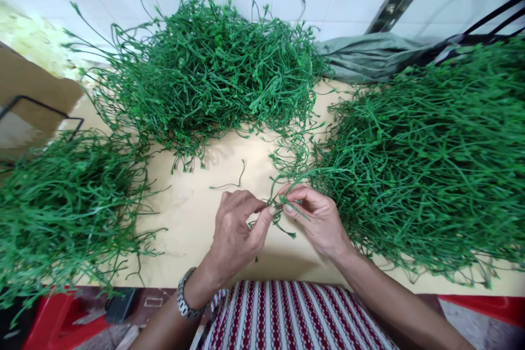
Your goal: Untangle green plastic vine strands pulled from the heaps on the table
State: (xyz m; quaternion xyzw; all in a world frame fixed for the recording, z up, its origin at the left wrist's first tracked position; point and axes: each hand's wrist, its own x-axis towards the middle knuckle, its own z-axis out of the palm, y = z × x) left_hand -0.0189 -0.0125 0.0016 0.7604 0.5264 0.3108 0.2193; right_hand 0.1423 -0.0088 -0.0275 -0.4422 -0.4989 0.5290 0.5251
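Near the table's front edge, my left hand (240, 224) pinches thin green stems (275, 217) between thumb and forefinger. They look like artificial plant stems with small tufted ends. Close beside it, my right hand (315, 219) has thumb and fingertips closed on a green stem (301, 212) of the same cluster. The two sets of fingertips almost meet, and they partly hide where the stems cross. One loose stem (233, 183) lies on the table just beyond my left hand.
Green stem heaps lie at the back (213, 76), on the right (435, 164) and on the left (69, 208) of the pale table (180, 202). A cardboard box (36, 93) with a black wire frame stands at left. Grey-green cloth (369, 57) lies by the tiled wall. Red stools show below.
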